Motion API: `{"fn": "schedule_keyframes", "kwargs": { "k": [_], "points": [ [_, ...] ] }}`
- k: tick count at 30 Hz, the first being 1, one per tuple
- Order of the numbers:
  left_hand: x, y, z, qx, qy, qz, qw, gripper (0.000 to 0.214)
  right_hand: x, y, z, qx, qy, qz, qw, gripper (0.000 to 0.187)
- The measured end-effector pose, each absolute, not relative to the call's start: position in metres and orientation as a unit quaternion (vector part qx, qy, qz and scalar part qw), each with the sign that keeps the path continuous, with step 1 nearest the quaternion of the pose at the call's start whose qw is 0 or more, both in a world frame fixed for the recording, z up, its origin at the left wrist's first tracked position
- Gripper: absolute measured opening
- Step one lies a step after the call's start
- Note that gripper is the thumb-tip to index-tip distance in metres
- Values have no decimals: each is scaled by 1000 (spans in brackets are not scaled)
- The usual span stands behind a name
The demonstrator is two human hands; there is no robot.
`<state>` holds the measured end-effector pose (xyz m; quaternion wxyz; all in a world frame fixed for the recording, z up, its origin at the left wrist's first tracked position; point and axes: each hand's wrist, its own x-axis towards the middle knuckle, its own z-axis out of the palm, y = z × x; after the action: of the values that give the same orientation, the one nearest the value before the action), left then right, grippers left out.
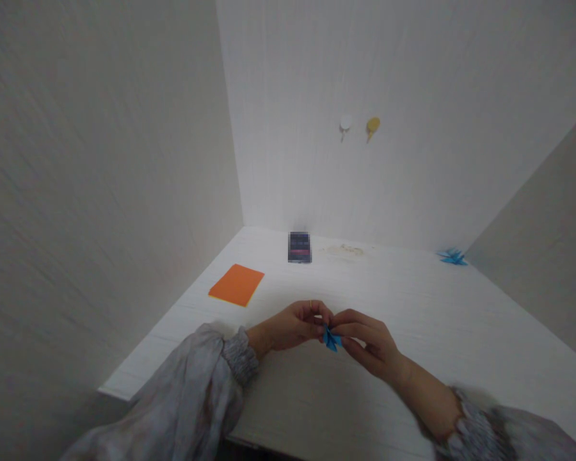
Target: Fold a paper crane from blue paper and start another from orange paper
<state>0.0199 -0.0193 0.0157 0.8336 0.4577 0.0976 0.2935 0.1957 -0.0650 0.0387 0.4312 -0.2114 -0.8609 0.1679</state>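
Fingers (pixel 322 318) of both hands are closed on a small folded blue paper (pixel 331 340), low over the white table (pixel 413 307); whether the paper touches the table cannot be told. The left hand (pixel 290 326) pinches the paper from its left side and the right hand (pixel 369 346) from its right side, and the fingertips meet just above it. Behind the paper and to its left lies an orange sheet (pixel 237 284). Straight behind the paper, well apart, stands a small dark box (pixel 299 247), blurred. Far behind the paper to its right lies another blue folded piece (pixel 453 257).
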Motion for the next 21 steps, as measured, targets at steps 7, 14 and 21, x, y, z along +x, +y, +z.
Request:
{"fn": "schedule_keyframes", "kwargs": {
  "k": [7, 14, 21],
  "points": [
    [19, -18, 11, 450, 113, 284, 839, 27, 199, -62, 30, -226, -878, 66, 416, 26],
    [21, -18, 13, 463, 117, 288, 830, 28, 200, -63, 29, -242, -886, 12, 396, 21],
    [21, -16, 11, 484, 133, 298, 812, 30, 198, -64, 29, -252, -883, 17, 395, 27]
  ]
}}
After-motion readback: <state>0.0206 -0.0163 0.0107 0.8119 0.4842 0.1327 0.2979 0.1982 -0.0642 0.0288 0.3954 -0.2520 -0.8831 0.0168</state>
